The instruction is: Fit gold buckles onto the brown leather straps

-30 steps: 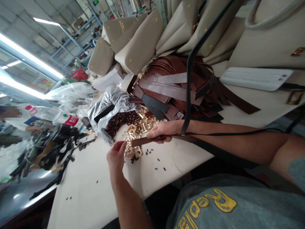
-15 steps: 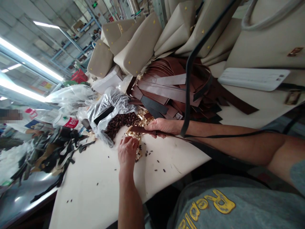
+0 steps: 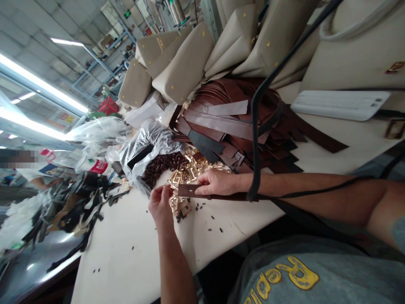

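Note:
My right hand (image 3: pixel 217 183) is closed on a brown leather strap (image 3: pixel 186 190), with its flat end pointing left. A small hole shows near that end. Just left of the strap's tip, my left hand (image 3: pixel 161 202) is raised with thumb and fingers pinched together. What sits in that pinch is too small to make out. Under and behind the strap lies a pile of gold metal buckles (image 3: pixel 190 171). Dark brown leather loops (image 3: pixel 163 164) spill from a clear plastic bag (image 3: pixel 155 135) beyond the pile.
A large bundle of brown straps (image 3: pixel 228 101) lies behind my right hand. Beige bags (image 3: pixel 186 63) stand along the back. A black strap (image 3: pixel 255 139) hangs close in front of my right forearm. Small black bits dot the white table (image 3: pixel 126 270). Another person's arm (image 3: pixel 39 182) shows far left.
My left hand has lifted out of the buckle pile and now pinches beside the strap end. In my right hand the strap has turned, showing its flat face and hole.

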{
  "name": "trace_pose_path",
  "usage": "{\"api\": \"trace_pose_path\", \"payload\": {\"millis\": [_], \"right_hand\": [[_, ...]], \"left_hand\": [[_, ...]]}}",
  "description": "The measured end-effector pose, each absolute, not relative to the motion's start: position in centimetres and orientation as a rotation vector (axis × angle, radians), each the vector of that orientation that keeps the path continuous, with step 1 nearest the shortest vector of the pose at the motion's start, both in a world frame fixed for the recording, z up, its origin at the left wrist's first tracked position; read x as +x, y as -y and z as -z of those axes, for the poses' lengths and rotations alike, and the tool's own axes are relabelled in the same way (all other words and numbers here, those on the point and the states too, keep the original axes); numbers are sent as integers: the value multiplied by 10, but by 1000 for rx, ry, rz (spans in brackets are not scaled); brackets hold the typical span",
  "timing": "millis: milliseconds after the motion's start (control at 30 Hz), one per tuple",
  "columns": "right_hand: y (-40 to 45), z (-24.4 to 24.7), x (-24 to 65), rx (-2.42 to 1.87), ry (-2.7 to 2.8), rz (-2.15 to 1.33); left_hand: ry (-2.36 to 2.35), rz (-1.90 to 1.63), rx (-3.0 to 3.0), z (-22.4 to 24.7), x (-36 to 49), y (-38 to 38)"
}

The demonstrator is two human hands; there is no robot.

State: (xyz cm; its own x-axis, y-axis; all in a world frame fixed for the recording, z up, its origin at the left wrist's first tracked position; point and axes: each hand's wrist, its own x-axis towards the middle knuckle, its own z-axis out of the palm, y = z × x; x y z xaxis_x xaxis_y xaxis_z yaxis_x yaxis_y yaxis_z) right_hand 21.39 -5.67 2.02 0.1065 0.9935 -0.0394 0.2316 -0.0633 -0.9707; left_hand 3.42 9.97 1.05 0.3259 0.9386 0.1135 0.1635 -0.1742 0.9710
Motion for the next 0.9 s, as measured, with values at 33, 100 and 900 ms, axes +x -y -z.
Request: {"api": "trace_pose_path", "payload": {"millis": [33, 100, 900], "right_hand": [[58, -20, 212, -1457, 1301, -1054], [59, -20, 208, -1446, 1340, -1060], [57, -15, 202, -1626, 1440, -840]], "left_hand": [[-999, -990, 1500, -13, 34, -100], [-941, -1028, 1392, -17, 33, -100], [-750, -838, 1115, -17, 46, -80]]}}
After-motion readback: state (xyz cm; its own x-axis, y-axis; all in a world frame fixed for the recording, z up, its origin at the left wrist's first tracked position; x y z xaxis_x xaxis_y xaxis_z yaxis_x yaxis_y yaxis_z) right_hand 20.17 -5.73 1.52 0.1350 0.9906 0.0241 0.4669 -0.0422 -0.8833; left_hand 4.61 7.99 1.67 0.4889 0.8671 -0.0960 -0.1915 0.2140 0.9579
